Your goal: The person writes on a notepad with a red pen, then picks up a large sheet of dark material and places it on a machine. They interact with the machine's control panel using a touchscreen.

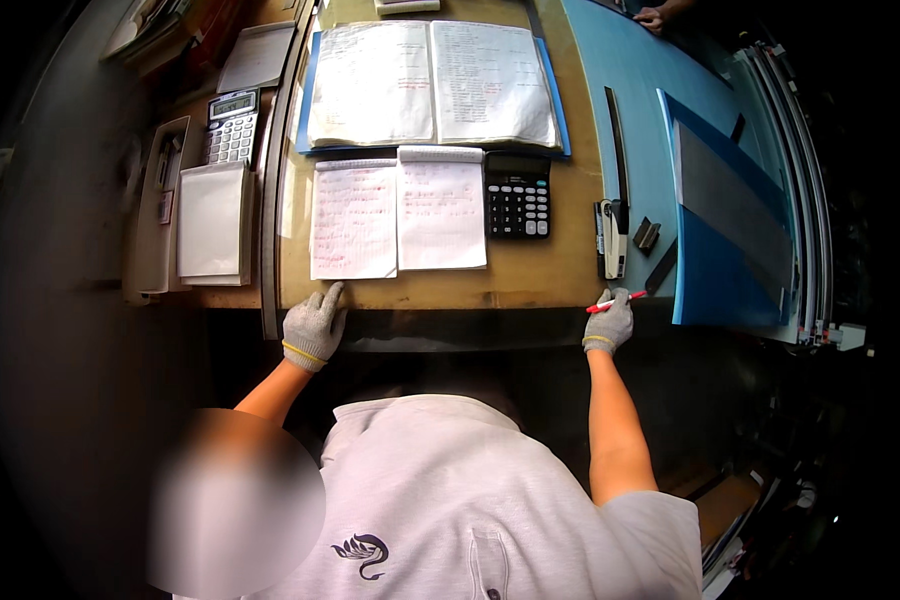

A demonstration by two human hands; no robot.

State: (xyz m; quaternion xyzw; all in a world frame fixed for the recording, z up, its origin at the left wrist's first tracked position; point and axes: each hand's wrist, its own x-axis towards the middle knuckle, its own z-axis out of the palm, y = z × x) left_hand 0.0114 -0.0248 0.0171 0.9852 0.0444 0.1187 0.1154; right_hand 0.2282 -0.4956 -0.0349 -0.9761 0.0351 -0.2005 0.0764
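Observation:
My left hand (314,325), in a grey knit glove with a yellow cuff line, rests at the desk's front edge. Its fingers are stretched out and nothing shows in them. Just beyond the fingertips lies a notepad (354,222) with red handwriting. Another written notepad (441,210) overlaps beside it, and a black calculator (518,212) sits to the right of that. Closed around a red pen (600,306), my gloved right hand (610,326) is at the edge farther right. A stapler (616,240) stands just past that hand.
An open book of written pages (433,85) lies on a blue folder at the back. Left are a grey calculator (232,128), a paper stack (213,225) and a long tray (165,215). On the right are a blue folder (715,270) and a binder clip (647,235). Another person's hand (652,18) shows top right.

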